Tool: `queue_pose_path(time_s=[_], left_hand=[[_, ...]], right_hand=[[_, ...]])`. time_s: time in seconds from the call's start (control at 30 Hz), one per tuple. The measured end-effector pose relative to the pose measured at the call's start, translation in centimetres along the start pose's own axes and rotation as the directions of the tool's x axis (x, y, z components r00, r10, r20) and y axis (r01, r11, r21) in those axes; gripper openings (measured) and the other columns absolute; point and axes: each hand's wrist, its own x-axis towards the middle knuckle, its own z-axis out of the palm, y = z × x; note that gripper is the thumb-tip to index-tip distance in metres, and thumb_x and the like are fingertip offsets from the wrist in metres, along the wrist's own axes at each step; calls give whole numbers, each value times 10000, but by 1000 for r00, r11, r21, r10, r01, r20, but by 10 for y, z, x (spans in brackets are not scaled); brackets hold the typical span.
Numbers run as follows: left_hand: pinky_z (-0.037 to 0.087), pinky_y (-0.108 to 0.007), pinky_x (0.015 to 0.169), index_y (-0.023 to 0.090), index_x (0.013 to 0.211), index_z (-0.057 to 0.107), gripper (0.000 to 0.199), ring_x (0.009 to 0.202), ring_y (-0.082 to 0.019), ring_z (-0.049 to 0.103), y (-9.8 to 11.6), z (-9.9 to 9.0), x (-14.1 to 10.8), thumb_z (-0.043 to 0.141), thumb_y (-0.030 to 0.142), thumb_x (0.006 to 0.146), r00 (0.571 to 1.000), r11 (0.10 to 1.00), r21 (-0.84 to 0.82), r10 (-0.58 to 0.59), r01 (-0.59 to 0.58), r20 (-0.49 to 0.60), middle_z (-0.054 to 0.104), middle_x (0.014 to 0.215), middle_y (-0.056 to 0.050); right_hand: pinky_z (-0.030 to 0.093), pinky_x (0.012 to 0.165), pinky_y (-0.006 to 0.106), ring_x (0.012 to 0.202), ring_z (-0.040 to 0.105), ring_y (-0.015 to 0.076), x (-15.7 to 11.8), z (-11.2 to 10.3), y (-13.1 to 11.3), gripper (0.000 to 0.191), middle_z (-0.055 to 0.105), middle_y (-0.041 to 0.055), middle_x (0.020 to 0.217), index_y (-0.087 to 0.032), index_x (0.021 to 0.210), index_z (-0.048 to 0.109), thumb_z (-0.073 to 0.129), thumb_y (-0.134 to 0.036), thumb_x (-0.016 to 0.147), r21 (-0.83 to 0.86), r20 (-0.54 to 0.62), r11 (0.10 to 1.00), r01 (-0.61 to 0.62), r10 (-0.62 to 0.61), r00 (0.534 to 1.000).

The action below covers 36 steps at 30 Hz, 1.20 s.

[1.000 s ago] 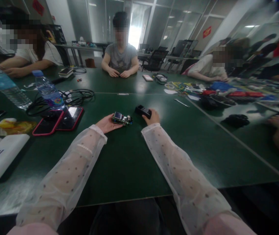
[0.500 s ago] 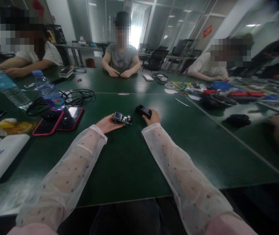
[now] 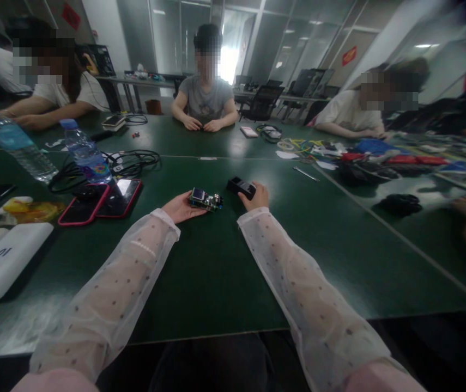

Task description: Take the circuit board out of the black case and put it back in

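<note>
My left hand holds a small circuit board with a little screen at its left end and bare components at its right. Thumb and fingers grip the board's left end, just above the table. To the right, my right hand is closed around the near end of a black rectangular case. Openings show on the upper face of the case. A short gap of table separates the board from the case.
Left of my arms are two red-edged phones, water bottles, black cables and a white power bank. A metal tool and a pile of coloured cables lie right on the green table. Several people sit around it.
The whole view has shifted slightly, so the surroundings sit a little further right and lower. Both hands keep their grips, with the board and the case nearly where they were.
</note>
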Motion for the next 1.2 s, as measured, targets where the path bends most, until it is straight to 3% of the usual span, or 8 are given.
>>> queue_pose_path(time_s=[0.2, 0.33, 0.5, 0.6, 0.8, 1.03, 1.2], left_hand=[[460, -434, 1004, 119, 1377, 421, 495, 1097, -279, 637, 0, 2, -1, 381, 414, 981, 1000, 1000, 27, 5, -5, 5, 601, 1239, -197], [425, -455, 1031, 128, 1380, 417, 501, 1087, -279, 641, 0, 1, 0, 383, 422, 976, 1000, 999, 46, 12, -13, 27, 610, 1233, -191], [449, -447, 1004, 116, 1357, 434, 484, 1031, -274, 665, -1, -1, 3, 381, 411, 978, 1000, 998, 63, -4, 2, 24, 665, 1104, -168], [456, -449, 993, 101, 1336, 448, 466, 979, -273, 681, -2, 0, 2, 388, 391, 976, 1000, 997, 75, 0, -1, 10, 680, 1050, -164], [456, -454, 982, 116, 1338, 443, 461, 934, -271, 691, -2, 1, 1, 359, 392, 978, 999, 996, 83, 25, -27, 30, 686, 1002, -156], [472, -454, 956, 101, 1332, 445, 529, 929, -284, 689, -1, 1, 1, 353, 475, 969, 1000, 998, 64, 15, -16, 19, 679, 1010, -176], [473, -467, 951, 104, 1350, 448, 669, 983, -308, 670, -2, 4, -1, 324, 613, 934, 999, 999, 28, 27, -27, -20, 680, 1047, -170]], right_hand=[[428, 1004, 536, 1152, 528, 337, 3, 2, 2, 567, 554, 180, 1199, -140, 1215, 522, 696, -334, 711, 100, 64, 995, 30, -37, 997], [471, 958, 525, 1084, 585, 315, 0, 2, -6, 570, 593, 158, 1167, -149, 1191, 528, 699, -399, 708, 261, 61, 965, -35, 20, 998], [505, 917, 478, 1098, 590, 293, -9, -11, -44, 640, 601, 132, 1185, -186, 1208, 511, 690, -535, 702, 541, 105, 841, -21, -42, 994], [520, 892, 460, 1104, 586, 292, -18, -21, -74, 655, 602, 121, 1186, -211, 1204, 511, 702, -569, 689, 620, 108, 784, 34, -128, 986], [511, 913, 438, 1086, 590, 267, -35, -24, -104, 569, 606, 97, 1172, -231, 1189, 531, 705, -510, 724, 618, 131, 769, 164, -306, 943], [516, 896, 429, 1088, 595, 266, -34, -26, -97, 531, 608, 88, 1174, -238, 1190, 529, 712, -427, 728, 601, 142, 778, 181, -327, 934], [497, 921, 445, 1074, 607, 266, -38, -11, -89, 565, 613, 83, 1160, -238, 1191, 506, 740, -333, 685, 529, 291, 826, 192, -390, 874]])
